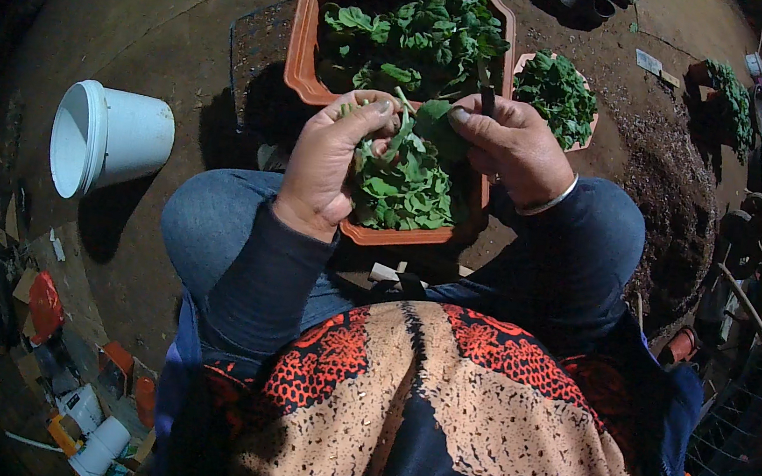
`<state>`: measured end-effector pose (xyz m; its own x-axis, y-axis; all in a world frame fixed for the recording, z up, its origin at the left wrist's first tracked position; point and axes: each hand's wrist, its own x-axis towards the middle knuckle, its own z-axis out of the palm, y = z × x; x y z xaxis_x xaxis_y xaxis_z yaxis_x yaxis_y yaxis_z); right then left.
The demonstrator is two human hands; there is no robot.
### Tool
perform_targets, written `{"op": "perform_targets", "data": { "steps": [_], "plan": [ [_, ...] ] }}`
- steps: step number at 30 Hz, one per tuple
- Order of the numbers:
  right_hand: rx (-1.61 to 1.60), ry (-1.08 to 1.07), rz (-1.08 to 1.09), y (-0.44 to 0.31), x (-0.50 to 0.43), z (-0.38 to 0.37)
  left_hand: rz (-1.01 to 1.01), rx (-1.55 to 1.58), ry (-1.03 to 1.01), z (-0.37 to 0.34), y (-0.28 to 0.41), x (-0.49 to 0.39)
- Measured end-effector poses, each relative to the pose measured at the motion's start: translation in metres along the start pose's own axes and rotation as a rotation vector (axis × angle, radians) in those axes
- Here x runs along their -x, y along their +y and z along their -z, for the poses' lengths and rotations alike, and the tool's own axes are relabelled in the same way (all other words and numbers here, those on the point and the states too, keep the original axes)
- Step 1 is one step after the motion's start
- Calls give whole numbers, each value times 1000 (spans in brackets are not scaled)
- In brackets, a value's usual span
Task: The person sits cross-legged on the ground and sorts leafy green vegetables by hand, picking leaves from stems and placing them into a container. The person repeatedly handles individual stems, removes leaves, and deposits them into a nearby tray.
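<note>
My left hand point(349, 143) grips a small bunch of green leafy stems point(405, 103), their cut ends poking out above the thumb. Close beside it, my right hand point(514, 147) pinches a broad green leaf point(439, 126) between thumb and finger. A slim dark tool, apparently a small knife point(487, 95), stands up from the same hand. Under both hands is a smaller orange plastic planter point(395, 237) holding loose green leaves point(406, 198). Just beyond lies a large terracotta-coloured plastic planter point(300, 52) with leafy plants point(439, 33) inside. My hands partly hide both planters.
A pale octagonal pot point(592, 131) of leafy greens sits right of the large planter. To the left is a white plastic bucket point(136, 132). Dark loose soil point(668, 193) is heaped at right. Dark shoes point(577, 3) lie at the back. Clutter, including white cups point(99, 449), lines the lower left.
</note>
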<state>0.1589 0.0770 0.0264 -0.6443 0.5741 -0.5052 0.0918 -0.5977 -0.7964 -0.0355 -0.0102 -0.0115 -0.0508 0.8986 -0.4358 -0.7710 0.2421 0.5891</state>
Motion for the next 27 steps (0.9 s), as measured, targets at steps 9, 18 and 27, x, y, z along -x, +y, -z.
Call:
{"op": "perform_targets", "data": {
  "steps": [9, 18, 27],
  "plan": [
    [241, -92, 230, 4, 0, 2, 68, -6, -66, -5, -2, 2],
    [99, 58, 316, -12, 8, 9, -88, -78, -121, 1, 13, 6],
    [294, -166, 267, 5, 3, -10, -91, -96, -176, -3, 11, 7]
  ]
}}
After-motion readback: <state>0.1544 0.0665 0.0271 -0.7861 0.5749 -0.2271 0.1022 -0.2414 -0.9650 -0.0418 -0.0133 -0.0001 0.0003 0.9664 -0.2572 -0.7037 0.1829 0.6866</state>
